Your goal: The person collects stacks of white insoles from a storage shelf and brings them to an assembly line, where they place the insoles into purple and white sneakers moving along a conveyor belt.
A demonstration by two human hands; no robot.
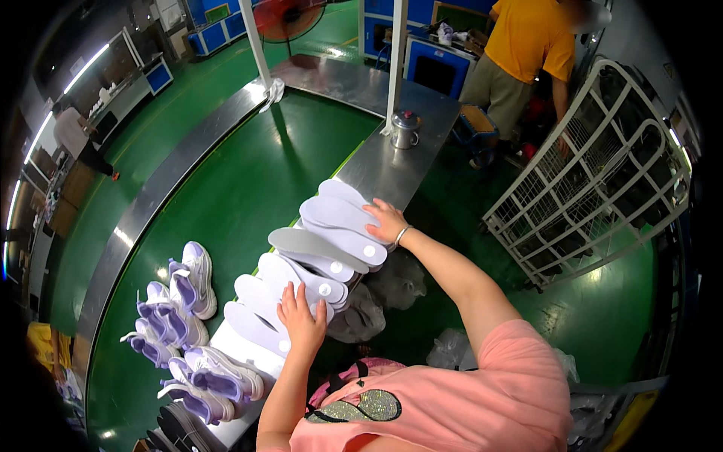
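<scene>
White shoe insoles [260, 296] lie in overlapping stacks along the metal table edge in front of me. A grey insole [312, 246] rests turned over across the middle stacks. My left hand [303, 322] lies with fingers spread on the heel ends of the near insoles. Farther off, my right hand [387, 221] touches the edge of the far insoles [343, 194], its fingers stretched out. A bracelet circles the right wrist. Several white and lavender sneakers [197, 280] stand on the green belt [226, 181] to the left of the insoles.
A lidded metal pot [405, 129] stands on the table's far corner, beside a white post [397, 64]. To the right is a wire cage trolley [580, 173], with a person in a yellow shirt [531, 38] behind it. Clear plastic bags [403, 282] sit below the edge.
</scene>
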